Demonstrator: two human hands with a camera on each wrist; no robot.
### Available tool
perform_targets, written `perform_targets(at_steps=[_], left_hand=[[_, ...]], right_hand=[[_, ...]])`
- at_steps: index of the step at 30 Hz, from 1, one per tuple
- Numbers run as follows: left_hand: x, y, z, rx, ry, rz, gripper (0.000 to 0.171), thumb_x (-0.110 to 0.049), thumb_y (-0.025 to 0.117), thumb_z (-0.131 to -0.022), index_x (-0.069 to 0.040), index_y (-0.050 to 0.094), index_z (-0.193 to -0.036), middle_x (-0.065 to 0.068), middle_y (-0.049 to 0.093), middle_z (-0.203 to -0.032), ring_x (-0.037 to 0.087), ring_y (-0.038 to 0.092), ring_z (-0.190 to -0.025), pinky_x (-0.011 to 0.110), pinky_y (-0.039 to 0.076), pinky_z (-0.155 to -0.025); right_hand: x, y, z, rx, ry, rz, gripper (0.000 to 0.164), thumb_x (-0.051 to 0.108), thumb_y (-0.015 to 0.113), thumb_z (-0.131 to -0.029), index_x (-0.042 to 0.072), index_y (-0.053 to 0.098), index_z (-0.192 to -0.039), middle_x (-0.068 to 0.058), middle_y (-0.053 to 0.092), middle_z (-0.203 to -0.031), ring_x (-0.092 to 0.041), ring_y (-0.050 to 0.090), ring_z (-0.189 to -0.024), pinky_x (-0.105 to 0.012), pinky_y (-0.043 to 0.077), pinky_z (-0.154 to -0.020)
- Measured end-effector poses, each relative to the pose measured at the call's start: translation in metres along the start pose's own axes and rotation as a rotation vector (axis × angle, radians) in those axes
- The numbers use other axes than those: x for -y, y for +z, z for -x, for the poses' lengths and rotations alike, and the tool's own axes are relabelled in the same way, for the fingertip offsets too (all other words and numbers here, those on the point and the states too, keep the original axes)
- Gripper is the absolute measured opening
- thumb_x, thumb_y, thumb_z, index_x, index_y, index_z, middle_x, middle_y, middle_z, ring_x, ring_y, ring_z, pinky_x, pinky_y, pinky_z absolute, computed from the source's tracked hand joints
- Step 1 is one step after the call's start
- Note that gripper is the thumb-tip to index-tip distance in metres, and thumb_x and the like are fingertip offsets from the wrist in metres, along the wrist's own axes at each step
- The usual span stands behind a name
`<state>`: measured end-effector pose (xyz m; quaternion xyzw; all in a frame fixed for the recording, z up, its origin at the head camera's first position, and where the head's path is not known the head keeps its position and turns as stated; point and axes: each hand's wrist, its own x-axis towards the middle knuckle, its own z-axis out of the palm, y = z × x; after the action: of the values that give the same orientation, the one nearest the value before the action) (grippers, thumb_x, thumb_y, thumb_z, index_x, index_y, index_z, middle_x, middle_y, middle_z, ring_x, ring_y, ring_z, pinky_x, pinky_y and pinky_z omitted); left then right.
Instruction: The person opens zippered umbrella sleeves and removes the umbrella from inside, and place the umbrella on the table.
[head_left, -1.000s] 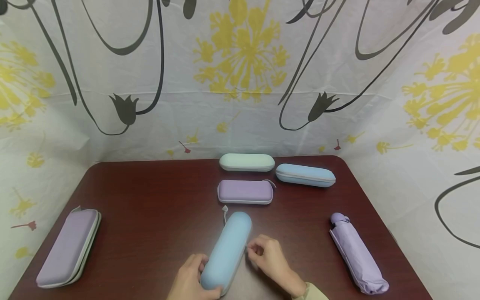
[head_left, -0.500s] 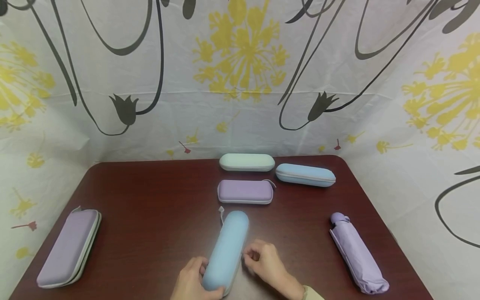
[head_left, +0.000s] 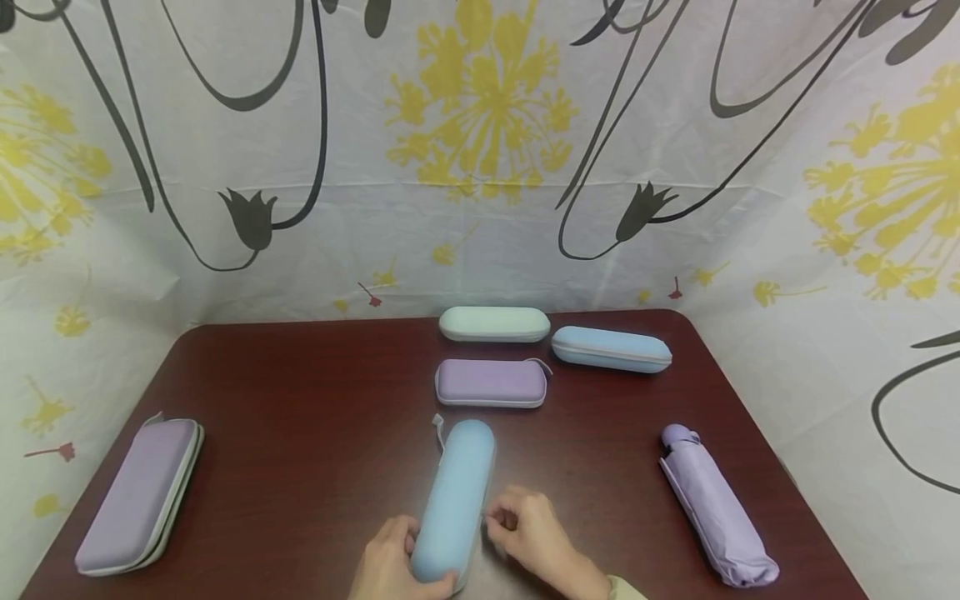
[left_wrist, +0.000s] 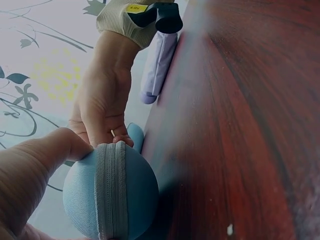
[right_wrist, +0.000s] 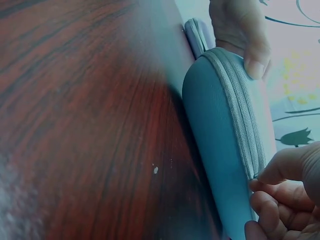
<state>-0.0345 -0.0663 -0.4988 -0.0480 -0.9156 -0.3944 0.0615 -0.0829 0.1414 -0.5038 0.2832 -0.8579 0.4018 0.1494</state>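
Note:
A light blue zipped case [head_left: 456,500] lies lengthwise at the table's front, its far end leaning slightly right. My left hand [head_left: 396,560] grips its near end, thumb over the top edge by the grey zipper [left_wrist: 111,192]. At the case's right side, my right hand [head_left: 534,535] pinches the zipper pull [right_wrist: 255,176] between thumb and curled forefinger. Behind the pull, the zipper track toward the near end looks closed in the right wrist view. A small strap [head_left: 438,427] sticks out beside the far end.
Behind stand a purple case [head_left: 491,383], a mint green case [head_left: 493,324] and another blue case [head_left: 611,349]. A larger lilac case [head_left: 141,497] lies at the left edge, a folded lilac umbrella [head_left: 716,508] at the right. Patterned cloth [head_left: 360,150] hangs around the table.
The blue case has turned a little, its far end shifting left and its near end right. My right hand has moved slightly nearer along the case's side.

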Motion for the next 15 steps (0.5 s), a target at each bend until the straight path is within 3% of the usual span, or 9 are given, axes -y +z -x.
perform_targets(at_steps=[7, 15], left_hand=[[-0.0022, 0.0015, -0.0004, 0.026, -0.014, 0.014, 0.06, -0.04, 0.085, -0.052, -0.006, 0.056, -0.093, -0.008, 0.046, -0.069, 0.0, 0.044, -0.058, 0.02, 0.04, -0.051], [-0.0038, 0.0043, -0.0015, 0.027, -0.013, 0.022, 0.061, -0.039, 0.085, -0.054, -0.004, 0.057, -0.095, -0.008, 0.046, -0.068, 0.0, 0.044, -0.057, 0.02, 0.04, -0.051]], right_hand=[[0.0016, -0.0024, -0.0011, 0.011, -0.014, -0.01, 0.024, -0.007, 0.071, -0.061, 0.014, 0.062, -0.065, 0.008, 0.049, -0.06, 0.003, 0.043, -0.054, -0.006, 0.034, -0.048], [0.0048, -0.0053, 0.001, 0.079, -0.023, -0.045, 0.024, -0.007, 0.071, -0.062, 0.015, 0.061, -0.065, 0.009, 0.049, -0.061, 0.006, 0.042, -0.057, -0.005, 0.035, -0.049]])
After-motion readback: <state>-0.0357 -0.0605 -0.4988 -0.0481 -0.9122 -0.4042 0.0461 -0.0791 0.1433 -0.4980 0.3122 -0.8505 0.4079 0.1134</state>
